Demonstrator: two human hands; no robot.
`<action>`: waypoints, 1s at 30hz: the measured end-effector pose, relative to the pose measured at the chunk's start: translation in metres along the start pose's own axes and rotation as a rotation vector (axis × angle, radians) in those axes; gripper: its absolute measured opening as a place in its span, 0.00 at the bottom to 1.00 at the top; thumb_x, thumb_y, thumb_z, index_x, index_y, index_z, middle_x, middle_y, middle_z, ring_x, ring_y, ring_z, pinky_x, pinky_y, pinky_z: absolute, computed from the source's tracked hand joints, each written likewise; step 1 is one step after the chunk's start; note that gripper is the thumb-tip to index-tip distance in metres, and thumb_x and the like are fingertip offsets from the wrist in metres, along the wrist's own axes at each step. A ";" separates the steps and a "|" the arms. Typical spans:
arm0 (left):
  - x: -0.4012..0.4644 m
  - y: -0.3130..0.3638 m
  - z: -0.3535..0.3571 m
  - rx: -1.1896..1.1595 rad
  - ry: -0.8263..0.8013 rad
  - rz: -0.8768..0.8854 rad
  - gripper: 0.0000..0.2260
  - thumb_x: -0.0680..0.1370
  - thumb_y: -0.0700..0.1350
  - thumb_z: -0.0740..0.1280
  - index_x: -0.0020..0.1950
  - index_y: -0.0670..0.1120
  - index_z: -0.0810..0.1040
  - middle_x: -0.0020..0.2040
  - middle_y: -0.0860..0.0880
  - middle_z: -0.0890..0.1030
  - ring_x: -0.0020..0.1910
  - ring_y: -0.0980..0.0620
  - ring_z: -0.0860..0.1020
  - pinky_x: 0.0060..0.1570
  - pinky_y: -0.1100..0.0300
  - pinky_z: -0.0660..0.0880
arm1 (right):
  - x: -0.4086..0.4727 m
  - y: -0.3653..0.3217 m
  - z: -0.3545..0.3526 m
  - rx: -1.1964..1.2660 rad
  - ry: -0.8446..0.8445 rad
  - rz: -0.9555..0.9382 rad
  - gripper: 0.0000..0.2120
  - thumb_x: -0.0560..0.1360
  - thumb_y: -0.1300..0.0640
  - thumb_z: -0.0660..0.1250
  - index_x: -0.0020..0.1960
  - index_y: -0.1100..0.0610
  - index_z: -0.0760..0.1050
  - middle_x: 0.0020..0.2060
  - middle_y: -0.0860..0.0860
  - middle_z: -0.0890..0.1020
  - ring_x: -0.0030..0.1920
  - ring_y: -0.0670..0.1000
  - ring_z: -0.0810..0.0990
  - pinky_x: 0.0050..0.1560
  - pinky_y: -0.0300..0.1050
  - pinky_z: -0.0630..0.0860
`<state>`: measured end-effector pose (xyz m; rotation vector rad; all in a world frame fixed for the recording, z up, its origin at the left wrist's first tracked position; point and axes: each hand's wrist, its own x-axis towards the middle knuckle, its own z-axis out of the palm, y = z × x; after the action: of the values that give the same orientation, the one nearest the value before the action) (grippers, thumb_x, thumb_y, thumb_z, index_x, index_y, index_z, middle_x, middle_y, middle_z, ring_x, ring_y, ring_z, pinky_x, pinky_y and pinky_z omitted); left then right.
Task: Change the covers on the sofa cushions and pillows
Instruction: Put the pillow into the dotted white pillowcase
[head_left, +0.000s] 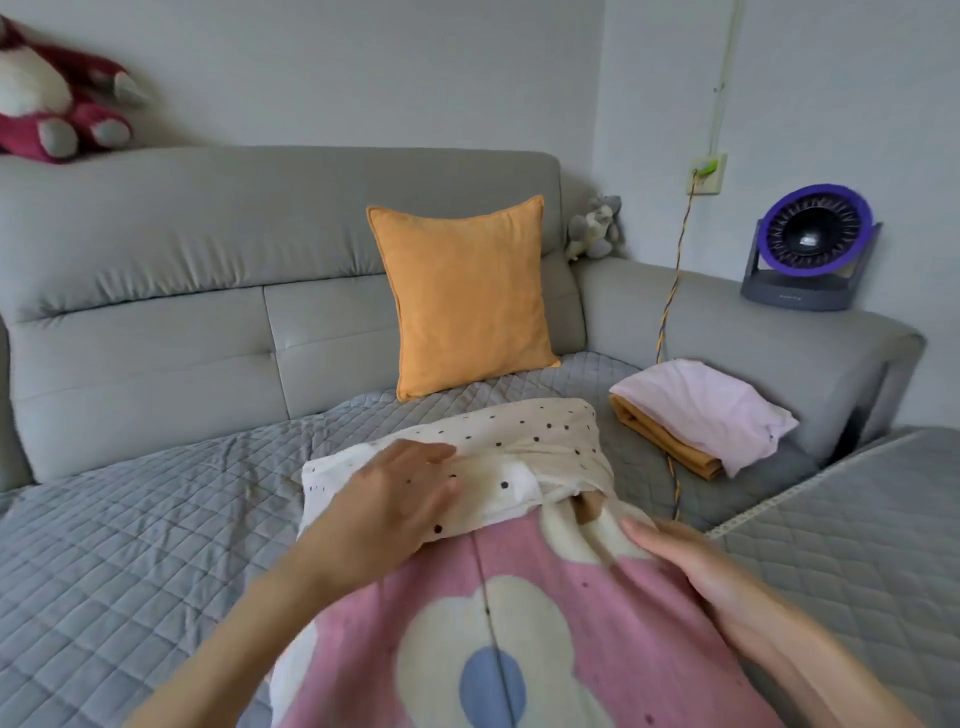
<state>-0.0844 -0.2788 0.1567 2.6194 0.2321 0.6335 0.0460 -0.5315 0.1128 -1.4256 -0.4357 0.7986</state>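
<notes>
A pillow in a white cover with black dots (524, 441) lies on the quilted grey sofa seat (130, 519). A pink cover with a big cream flower (493, 623) wraps its near part, up to about the middle. My left hand (395, 499) rests flat on the dotted pillow at the pink cover's edge, fingers straight. My right hand (685, 561) lies along the pink cover's right side, fingers extended on the cloth. An orange cushion (462, 296) stands upright against the sofa back. Folded lilac and orange covers (701, 410) are stacked at the right.
A grey corner sofa (156, 260) fills the view. A red plush toy (47, 93) sits on its backrest at far left, a small grey toy (595, 226) in the corner. A purple fan (813, 249) stands on the right armrest; a cord (670, 312) hangs from the wall socket.
</notes>
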 end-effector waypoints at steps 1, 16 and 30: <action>0.008 0.027 0.008 0.070 -0.075 0.115 0.32 0.69 0.70 0.49 0.68 0.58 0.68 0.63 0.61 0.70 0.61 0.61 0.69 0.61 0.64 0.65 | -0.005 -0.003 -0.001 0.016 -0.052 -0.041 0.18 0.65 0.52 0.75 0.53 0.57 0.82 0.52 0.59 0.83 0.51 0.57 0.82 0.53 0.46 0.77; 0.004 0.088 0.027 0.247 0.047 0.520 0.18 0.65 0.42 0.57 0.50 0.54 0.77 0.44 0.56 0.78 0.37 0.54 0.77 0.35 0.65 0.67 | 0.028 -0.023 0.063 -1.336 0.157 0.082 0.18 0.70 0.77 0.58 0.52 0.60 0.76 0.45 0.57 0.79 0.41 0.45 0.74 0.47 0.32 0.73; -0.065 0.049 0.021 0.225 0.180 0.386 0.11 0.66 0.44 0.59 0.45 0.49 0.75 0.36 0.53 0.74 0.32 0.52 0.74 0.24 0.60 0.68 | 0.015 0.005 0.060 -1.237 0.285 -0.680 0.35 0.74 0.44 0.61 0.75 0.44 0.49 0.75 0.45 0.53 0.73 0.46 0.55 0.66 0.40 0.58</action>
<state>-0.1288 -0.3472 0.1362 2.8501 -0.1655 1.0278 0.0124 -0.4791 0.1134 -2.2456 -1.2221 -0.3564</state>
